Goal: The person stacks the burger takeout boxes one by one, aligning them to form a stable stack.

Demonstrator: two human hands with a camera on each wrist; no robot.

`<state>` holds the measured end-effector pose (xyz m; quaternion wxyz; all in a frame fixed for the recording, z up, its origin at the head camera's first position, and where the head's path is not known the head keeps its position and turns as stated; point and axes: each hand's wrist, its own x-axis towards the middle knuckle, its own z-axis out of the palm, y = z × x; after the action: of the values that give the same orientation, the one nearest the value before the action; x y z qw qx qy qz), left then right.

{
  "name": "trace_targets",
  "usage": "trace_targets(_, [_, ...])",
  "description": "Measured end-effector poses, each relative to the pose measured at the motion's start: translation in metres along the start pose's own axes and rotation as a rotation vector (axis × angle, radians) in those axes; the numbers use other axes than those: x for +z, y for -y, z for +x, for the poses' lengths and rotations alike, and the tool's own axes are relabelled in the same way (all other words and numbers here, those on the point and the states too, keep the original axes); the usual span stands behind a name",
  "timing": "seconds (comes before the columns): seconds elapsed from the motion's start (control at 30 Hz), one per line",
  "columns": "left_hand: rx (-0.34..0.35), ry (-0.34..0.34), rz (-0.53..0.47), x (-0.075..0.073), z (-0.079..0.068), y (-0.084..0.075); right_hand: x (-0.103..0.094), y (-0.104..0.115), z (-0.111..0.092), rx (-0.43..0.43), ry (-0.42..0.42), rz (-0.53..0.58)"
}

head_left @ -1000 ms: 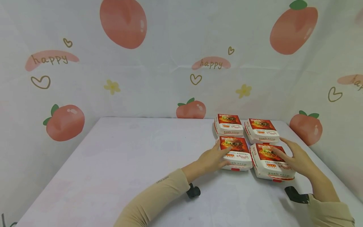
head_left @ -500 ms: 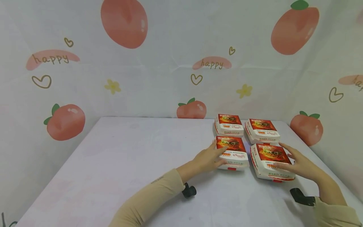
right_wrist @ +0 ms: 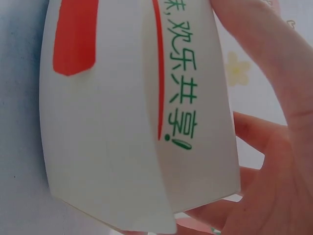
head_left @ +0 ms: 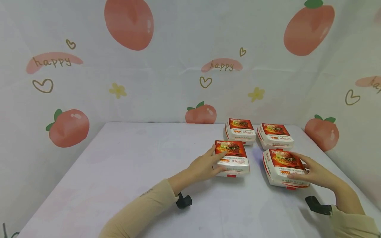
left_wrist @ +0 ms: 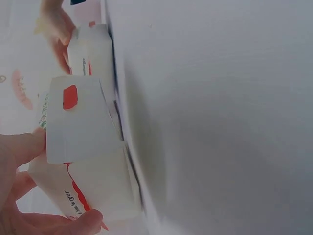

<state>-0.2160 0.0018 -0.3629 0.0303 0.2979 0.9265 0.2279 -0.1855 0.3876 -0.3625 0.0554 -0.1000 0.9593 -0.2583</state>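
Observation:
My left hand [head_left: 203, 165] grips a white hamburger box [head_left: 232, 169] with a burger picture on its lid, thumb at the front and fingers over the left side and top. In the left wrist view, fingertips press the side of this hamburger box [left_wrist: 83, 122], whose front tab is red. To the right, my right hand [head_left: 319, 172] holds a second hamburger box [head_left: 284, 163] by its right side, thumb on the front. Up close in the right wrist view, that hamburger box [right_wrist: 112, 122] shows green lettering, with several fingers [right_wrist: 215, 215] partly hidden behind it.
Two more hamburger boxes stand behind, one at the back left [head_left: 240, 131] and one at the back right [head_left: 275, 136]. They share a white table [head_left: 143, 148] whose back edge meets a peach-printed cloth [head_left: 166, 82]. A black wrist camera [head_left: 184, 201] hangs under the left sleeve.
My left hand has drawn its hamburger box leftward, widening the gap to the right one. My right thumb has come down from the lid to the front; that box has barely moved.

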Motion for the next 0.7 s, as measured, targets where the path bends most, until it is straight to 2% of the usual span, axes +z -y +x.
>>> trace_targets(0.27, [-0.011, -0.042, -0.024, -0.013, -0.027, 0.013, -0.001, 0.002, 0.001, 0.003, 0.013, 0.01])
trace_targets(0.7, [-0.05, -0.105, -0.071, -0.022, -0.07, 0.041, 0.0, 0.002, 0.0, -0.004, 0.016, 0.019])
